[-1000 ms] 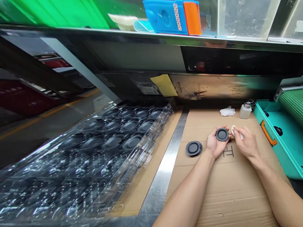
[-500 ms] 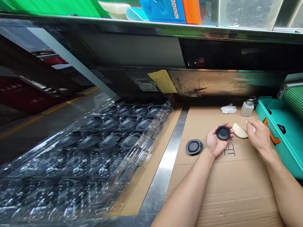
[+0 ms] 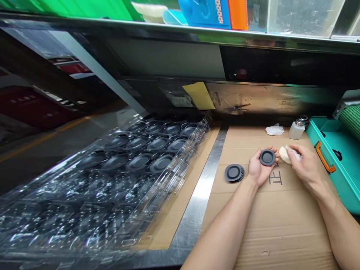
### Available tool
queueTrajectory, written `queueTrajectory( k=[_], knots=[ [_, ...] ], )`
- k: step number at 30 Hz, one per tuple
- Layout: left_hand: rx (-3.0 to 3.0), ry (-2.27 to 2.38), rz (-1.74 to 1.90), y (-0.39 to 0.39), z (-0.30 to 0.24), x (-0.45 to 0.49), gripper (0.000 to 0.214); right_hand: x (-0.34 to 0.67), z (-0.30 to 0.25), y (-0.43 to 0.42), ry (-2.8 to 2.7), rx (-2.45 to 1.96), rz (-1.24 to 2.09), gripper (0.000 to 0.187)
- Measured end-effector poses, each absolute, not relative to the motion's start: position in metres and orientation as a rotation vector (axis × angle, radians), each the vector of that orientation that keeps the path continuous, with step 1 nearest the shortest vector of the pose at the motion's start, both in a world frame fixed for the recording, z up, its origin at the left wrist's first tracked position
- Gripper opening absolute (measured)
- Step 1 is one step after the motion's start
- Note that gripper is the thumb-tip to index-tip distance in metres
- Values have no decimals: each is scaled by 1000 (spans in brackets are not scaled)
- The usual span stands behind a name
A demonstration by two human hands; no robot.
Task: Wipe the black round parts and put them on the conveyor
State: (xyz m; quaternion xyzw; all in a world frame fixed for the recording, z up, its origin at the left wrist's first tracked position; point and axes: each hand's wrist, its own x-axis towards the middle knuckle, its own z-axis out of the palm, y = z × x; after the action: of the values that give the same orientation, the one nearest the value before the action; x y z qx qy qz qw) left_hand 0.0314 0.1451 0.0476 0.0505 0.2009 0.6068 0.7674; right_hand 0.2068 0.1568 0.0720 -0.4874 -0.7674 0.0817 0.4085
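A black round disc with a raised ring (image 3: pixel 267 157) rests in my left hand (image 3: pixel 256 169), whose fingers curl round it from beneath. My right hand (image 3: pixel 306 165) pinches a crumpled white wipe (image 3: pixel 295 155) just to the right of the disc. Partly behind the wipe, a cream-coloured round pad (image 3: pixel 284 156) lies on the cardboard (image 3: pixel 270 217). To the left of my left hand sits a small stack of black discs (image 3: pixel 234 173), one with a hinge-like tab at its edge.
Clear plastic trays (image 3: pixel 180 168) hold many black discs on the left. A white pump bottle (image 3: pixel 297 129) and a crumpled white tissue (image 3: pixel 275 129) stand at the back. A teal bin (image 3: pixel 317 139) with an orange handle borders the right, beside a green conveyor belt (image 3: pixel 350 117).
My right hand has moved left with the wipe, closer to the disc and in front of the cream pad. My left hand still holds the disc; the view has shifted slightly.
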Motion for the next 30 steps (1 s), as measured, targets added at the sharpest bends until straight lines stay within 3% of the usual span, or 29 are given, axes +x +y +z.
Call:
queueTrajectory(
  k=[5, 12, 21, 30],
  knots=[
    [190, 423, 1316, 145, 43, 40, 35, 169, 65, 135, -2132, -945, 311, 20],
    [306, 506, 1311, 142, 43, 47, 29, 169, 53, 138, -2256, -957, 332, 18],
    [307, 510, 1311, 142, 41, 49, 28, 161, 55, 142, -2436, -1036, -5, 22],
    [296, 537, 1292, 144, 37, 48, 28, 161, 60, 142, -2513, -1000, 5, 21]
  ],
)
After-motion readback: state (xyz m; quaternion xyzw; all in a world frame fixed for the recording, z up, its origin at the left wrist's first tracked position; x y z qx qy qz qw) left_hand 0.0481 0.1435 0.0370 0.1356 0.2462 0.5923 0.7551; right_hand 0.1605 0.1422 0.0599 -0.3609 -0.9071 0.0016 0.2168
